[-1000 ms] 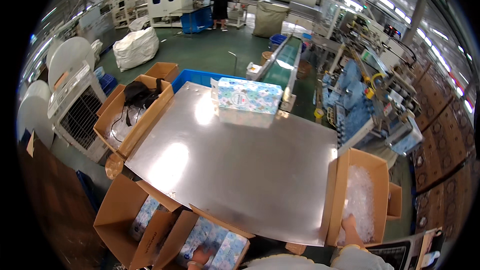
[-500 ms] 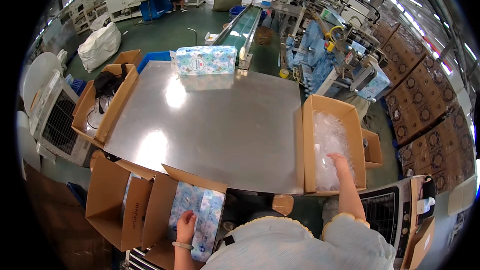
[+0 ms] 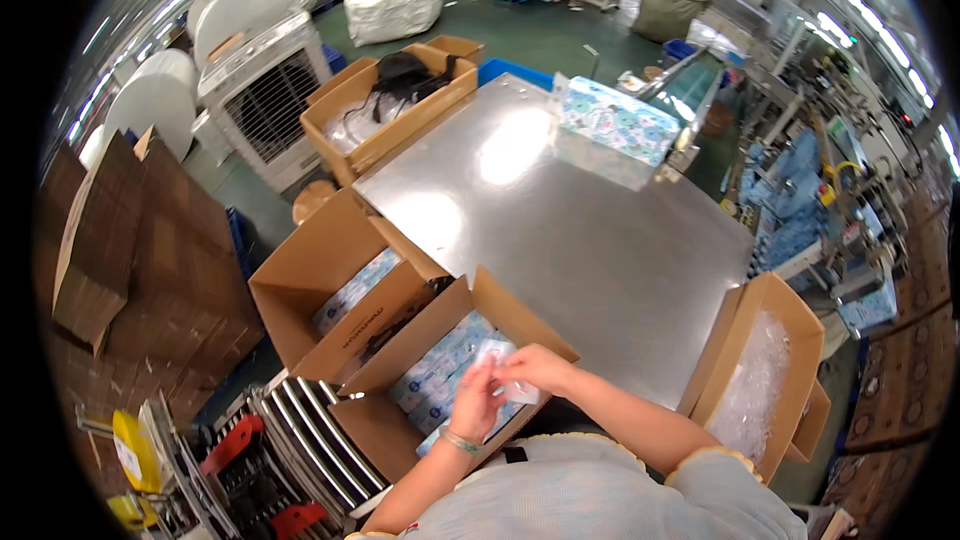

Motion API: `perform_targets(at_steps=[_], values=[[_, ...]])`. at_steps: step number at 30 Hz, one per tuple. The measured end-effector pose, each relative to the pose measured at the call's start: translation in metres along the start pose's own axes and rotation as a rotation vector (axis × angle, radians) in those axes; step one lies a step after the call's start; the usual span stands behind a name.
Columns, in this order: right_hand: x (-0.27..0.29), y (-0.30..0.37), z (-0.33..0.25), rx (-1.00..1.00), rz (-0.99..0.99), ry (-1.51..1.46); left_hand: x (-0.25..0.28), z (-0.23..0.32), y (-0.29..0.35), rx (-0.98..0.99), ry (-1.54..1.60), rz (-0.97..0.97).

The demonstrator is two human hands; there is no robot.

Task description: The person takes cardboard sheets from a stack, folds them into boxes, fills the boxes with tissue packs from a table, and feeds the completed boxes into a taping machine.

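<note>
My left hand point(image 3: 477, 403) and my right hand point(image 3: 543, 368) meet above an open cardboard carton point(image 3: 522, 314). Between them is a crumpled, see-through plastic piece point(image 3: 522, 392), pinched by the fingers of both. Its exact kind is not clear. Below my hands, blue-and-white floral packs point(image 3: 428, 380) lie side by side inside the carton. A second open carton point(image 3: 305, 275) adjoins it on the left, with similar packs partly showing. At the right, a long cardboard box point(image 3: 705, 360) holds a heap of clear plastic pieces point(image 3: 755, 380).
Beyond the cartons spreads a metal table point(image 3: 600, 260), with a floral pack point(image 3: 618, 120) at its far edge beside a conveyor point(image 3: 685, 90). A box with a black bag point(image 3: 402, 75) stands far left. Rollers point(image 3: 315, 440) lie near left; stacked cardboard point(image 3: 160, 270) rises beyond.
My right hand has come from the box of plastic pieces to my left hand over the carton, bringing a plastic piece. The view has turned to the left.
</note>
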State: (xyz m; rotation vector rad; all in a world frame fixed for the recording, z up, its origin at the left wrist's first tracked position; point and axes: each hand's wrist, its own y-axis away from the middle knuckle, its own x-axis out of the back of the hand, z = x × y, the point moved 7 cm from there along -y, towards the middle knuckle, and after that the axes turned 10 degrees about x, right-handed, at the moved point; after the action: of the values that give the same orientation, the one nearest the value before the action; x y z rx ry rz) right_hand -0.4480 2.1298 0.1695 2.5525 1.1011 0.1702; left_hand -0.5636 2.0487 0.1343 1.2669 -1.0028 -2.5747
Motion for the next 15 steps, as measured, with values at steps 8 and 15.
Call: perform_targets(at_steps=[8, 15], values=[[-0.038, -0.074, 0.01, -0.133, -0.045, -0.562, 0.082, 0.015, 0.028, -0.118, 0.331, 0.319], [-0.03, -0.102, 0.02, -0.058, 0.091, -0.421, 0.059, 0.024, 0.022, -0.091, 0.243, 0.403]])
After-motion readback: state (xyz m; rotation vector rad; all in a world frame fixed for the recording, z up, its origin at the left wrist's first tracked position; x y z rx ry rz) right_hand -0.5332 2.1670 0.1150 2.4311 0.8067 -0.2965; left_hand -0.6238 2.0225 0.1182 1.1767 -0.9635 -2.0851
